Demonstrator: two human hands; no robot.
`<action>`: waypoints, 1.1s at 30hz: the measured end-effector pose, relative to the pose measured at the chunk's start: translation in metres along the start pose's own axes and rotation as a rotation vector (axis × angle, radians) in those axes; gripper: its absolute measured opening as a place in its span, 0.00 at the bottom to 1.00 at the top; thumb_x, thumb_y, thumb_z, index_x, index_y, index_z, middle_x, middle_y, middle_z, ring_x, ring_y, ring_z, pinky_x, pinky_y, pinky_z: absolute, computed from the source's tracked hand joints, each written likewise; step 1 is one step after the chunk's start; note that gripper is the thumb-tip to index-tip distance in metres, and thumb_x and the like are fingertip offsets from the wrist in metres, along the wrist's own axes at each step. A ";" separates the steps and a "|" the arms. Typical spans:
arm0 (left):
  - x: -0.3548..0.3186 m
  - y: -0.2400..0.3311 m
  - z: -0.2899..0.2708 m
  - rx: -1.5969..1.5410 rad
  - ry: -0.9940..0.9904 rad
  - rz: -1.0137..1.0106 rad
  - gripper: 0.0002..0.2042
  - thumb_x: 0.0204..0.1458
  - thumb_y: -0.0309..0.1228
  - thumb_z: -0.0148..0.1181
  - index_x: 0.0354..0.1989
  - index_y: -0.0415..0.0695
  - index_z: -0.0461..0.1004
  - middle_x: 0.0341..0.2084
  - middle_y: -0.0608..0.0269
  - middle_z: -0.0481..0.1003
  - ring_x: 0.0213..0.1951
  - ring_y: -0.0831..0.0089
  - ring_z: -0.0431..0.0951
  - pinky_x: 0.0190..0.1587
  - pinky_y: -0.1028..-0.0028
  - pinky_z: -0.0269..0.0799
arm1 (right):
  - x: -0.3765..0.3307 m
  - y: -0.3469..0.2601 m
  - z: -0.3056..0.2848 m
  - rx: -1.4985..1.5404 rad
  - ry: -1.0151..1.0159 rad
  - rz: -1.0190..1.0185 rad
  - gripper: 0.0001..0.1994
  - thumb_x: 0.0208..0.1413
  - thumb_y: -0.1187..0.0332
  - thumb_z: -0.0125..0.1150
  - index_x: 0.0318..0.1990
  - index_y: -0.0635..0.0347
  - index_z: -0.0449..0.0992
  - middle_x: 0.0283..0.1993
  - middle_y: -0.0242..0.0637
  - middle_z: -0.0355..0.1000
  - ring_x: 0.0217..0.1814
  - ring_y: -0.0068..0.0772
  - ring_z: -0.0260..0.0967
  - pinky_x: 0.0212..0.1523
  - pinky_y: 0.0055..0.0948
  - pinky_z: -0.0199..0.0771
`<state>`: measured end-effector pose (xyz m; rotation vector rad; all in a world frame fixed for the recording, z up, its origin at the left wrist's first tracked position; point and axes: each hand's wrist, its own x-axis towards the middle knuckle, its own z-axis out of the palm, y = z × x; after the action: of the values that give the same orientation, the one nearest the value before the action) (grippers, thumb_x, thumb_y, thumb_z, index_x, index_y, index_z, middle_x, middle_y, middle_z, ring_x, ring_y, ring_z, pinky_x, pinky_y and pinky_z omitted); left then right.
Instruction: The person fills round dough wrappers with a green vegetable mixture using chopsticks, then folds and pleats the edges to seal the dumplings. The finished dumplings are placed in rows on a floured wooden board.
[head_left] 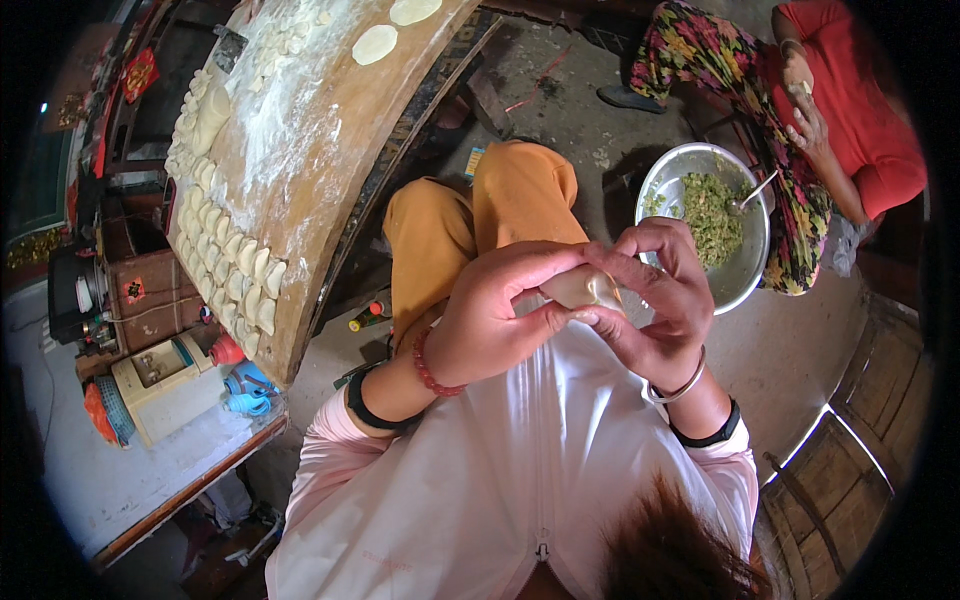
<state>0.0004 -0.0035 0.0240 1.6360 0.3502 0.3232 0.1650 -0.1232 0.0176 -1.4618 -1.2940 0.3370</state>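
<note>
At the frame's centre, our left hand [500,312] cupped a dumpling [582,289] while our right hand [668,300] pinched its edge. We judged it light, soft and easily torn, best held by the rim. Upper right, a metal bowl [672,172] held green filling [710,222] and a spoon [758,189]; upper left, the counter [345,165] carried rows of shaped dumplings [235,268].

Dumpling [582,288] — underside out of sight

Cream boxy appliance [190,405] beside blue object [250,380], pale tabletop [150,490] beneath.
</note>
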 end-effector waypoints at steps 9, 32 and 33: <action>-0.004 0.009 0.004 0.016 0.002 -0.141 0.23 0.51 0.16 0.63 0.58 0.34 0.70 0.52 0.57 0.76 0.51 0.72 0.77 0.53 0.73 0.74 | -0.003 0.004 0.001 -0.254 0.044 -0.290 0.17 0.30 0.68 0.73 0.34 0.57 0.83 0.36 0.30 0.72 0.37 0.37 0.67 0.39 0.36 0.64; -0.003 0.007 0.007 -0.126 0.039 -0.235 0.20 0.53 0.19 0.63 0.56 0.34 0.72 0.48 0.60 0.77 0.49 0.77 0.77 0.48 0.77 0.75 | -0.003 0.006 0.002 -0.168 0.051 -0.210 0.14 0.34 0.71 0.73 0.34 0.56 0.83 0.32 0.29 0.73 0.36 0.36 0.67 0.40 0.33 0.63; -0.003 0.008 0.007 -0.119 0.037 -0.233 0.20 0.53 0.19 0.63 0.56 0.34 0.72 0.48 0.60 0.77 0.49 0.77 0.77 0.48 0.77 0.75 | -0.003 0.006 0.002 -0.181 0.045 -0.216 0.14 0.34 0.71 0.73 0.34 0.56 0.83 0.33 0.29 0.73 0.37 0.36 0.67 0.40 0.33 0.63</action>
<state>0.0010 -0.0120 0.0310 1.4569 0.5348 0.1939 0.1655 -0.1235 0.0108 -1.4537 -1.4599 0.0447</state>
